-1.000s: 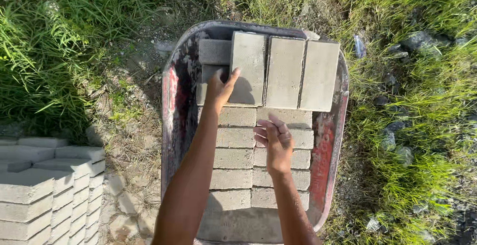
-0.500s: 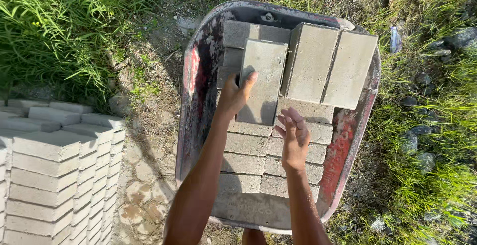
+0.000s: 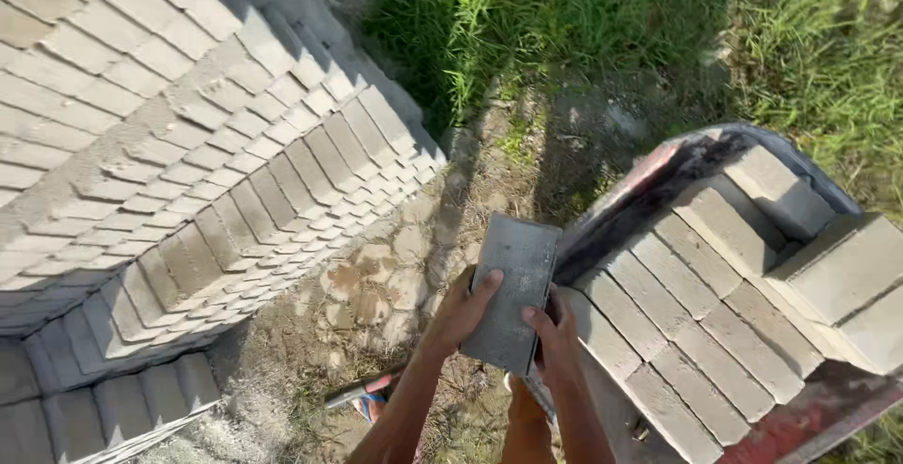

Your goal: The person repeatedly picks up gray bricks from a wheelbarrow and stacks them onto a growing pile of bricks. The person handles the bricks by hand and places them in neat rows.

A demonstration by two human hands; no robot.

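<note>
My left hand (image 3: 463,312) reaches forward from a bare, nearly straight forearm, thumb laid flat on top and pointing right, fingers curled out of sight beneath; my right hand (image 3: 555,340) sits close beside it, fingers wrapped upward in a firm grip; both wrists angle slightly inward, forearms almost parallel.
</note>
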